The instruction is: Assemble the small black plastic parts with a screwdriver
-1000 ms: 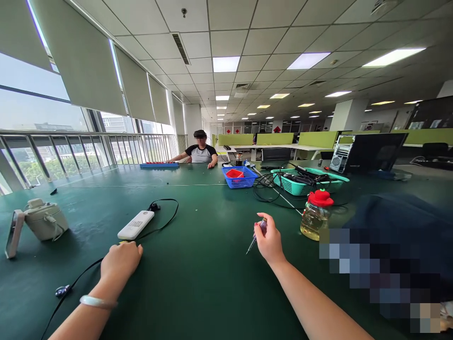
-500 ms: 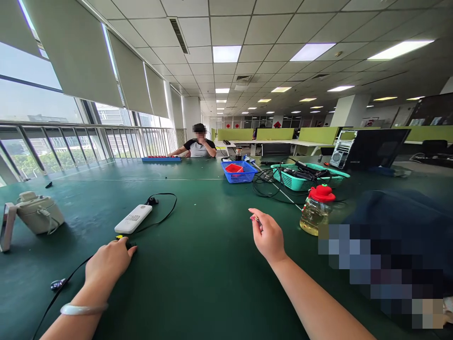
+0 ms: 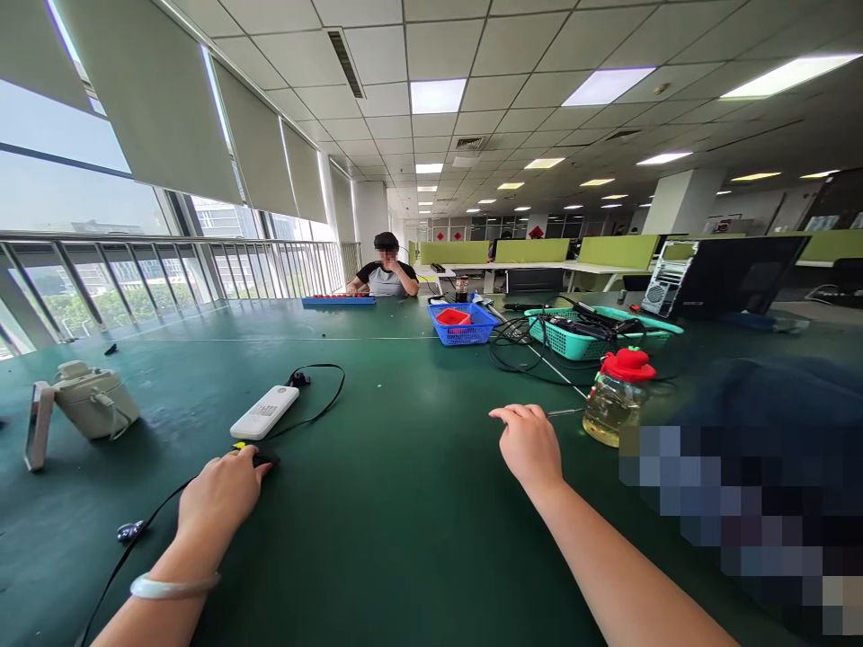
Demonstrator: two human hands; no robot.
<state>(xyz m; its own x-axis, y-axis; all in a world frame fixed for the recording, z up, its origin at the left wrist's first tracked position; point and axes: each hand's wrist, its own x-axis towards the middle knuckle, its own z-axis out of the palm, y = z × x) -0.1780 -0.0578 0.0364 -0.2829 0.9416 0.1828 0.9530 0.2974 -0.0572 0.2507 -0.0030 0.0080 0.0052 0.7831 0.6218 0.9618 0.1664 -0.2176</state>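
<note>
My left hand [image 3: 222, 496] rests on the green table [image 3: 404, 521], fingers closed round a small black and yellow plug [image 3: 254, 456] on a black cable [image 3: 145, 530]. A white power strip [image 3: 264, 412] lies just beyond that plug. My right hand [image 3: 530, 442] hovers palm down over the table, fingers curled. The thin metal shaft of a screwdriver [image 3: 564, 412] sticks out from it to the right, toward a bottle of yellow liquid with a red cap [image 3: 617, 397].
A white pouch [image 3: 94, 400] sits at the left with a phone leaning on it. A blue basket [image 3: 464, 323], a teal basket [image 3: 586, 334] of cables, a computer case [image 3: 664, 284] and a dark monitor [image 3: 734, 274] stand farther back. Another person [image 3: 386, 270] sits at the far end.
My right hand turned palm down and lowered; the screwdriver, tip down-left before, now points right toward the bottle. My left hand stayed on the plug.
</note>
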